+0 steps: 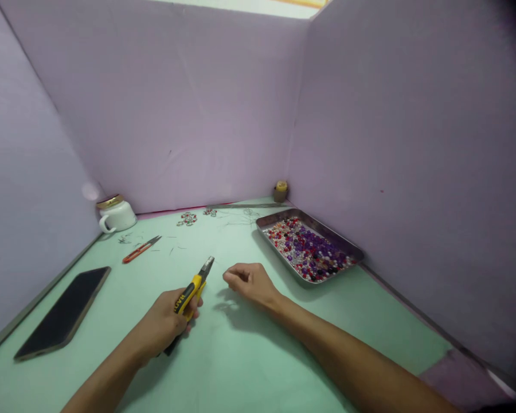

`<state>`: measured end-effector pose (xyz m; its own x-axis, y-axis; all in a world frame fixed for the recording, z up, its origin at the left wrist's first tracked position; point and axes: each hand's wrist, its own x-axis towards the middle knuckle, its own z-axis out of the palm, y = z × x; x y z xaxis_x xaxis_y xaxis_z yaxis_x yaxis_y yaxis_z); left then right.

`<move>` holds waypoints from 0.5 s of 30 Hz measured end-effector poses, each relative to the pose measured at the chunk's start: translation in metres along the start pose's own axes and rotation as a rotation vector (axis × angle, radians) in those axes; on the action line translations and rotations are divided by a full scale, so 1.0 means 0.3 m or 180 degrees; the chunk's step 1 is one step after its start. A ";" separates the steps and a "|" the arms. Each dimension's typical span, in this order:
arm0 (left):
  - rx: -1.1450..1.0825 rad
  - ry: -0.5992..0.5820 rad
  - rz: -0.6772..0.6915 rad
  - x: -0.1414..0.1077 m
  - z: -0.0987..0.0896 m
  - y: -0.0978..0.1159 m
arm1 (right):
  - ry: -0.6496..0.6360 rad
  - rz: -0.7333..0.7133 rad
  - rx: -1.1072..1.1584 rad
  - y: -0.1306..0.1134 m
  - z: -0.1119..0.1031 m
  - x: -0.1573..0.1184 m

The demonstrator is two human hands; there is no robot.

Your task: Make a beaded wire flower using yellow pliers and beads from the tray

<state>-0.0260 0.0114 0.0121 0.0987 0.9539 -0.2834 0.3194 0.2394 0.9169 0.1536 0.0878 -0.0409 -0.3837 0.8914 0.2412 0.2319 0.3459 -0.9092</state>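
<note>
My left hand (pixel 161 324) is wrapped around the handles of yellow and black pliers (pixel 191 291). Their metal jaws point up and away, close to my right hand (pixel 254 284). The thumb and fingertips of that hand press together in a pinch just right of the jaws; whatever they hold is too fine to make out. Right of this hand lies a metal tray (pixel 279 257) of mixed beads (pixel 312 248), mostly purple, red and clear. Beaded wire pieces (pixel 187 219) rest farther back on the green tabletop (pixel 236 241).
Orange thread snips (pixel 141 250) lie at the left among short wire offcuts. A dark phone (pixel 64 312) is nearer me. A white mug (pixel 118 217) stands in the back left corner, a small yellow-topped pot (pixel 280 191) at the back right. Long wires (pixel 245 205) run along the rear wall.
</note>
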 end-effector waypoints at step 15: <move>-0.0165 -0.0407 0.0078 0.001 0.024 -0.005 | -0.0014 0.0490 0.0656 -0.010 -0.015 0.029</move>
<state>-0.0195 0.0101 0.0086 0.2262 0.9295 -0.2912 0.2665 0.2285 0.9363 0.1537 0.0959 -0.0346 -0.3621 0.9275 0.0935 0.1009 0.1387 -0.9852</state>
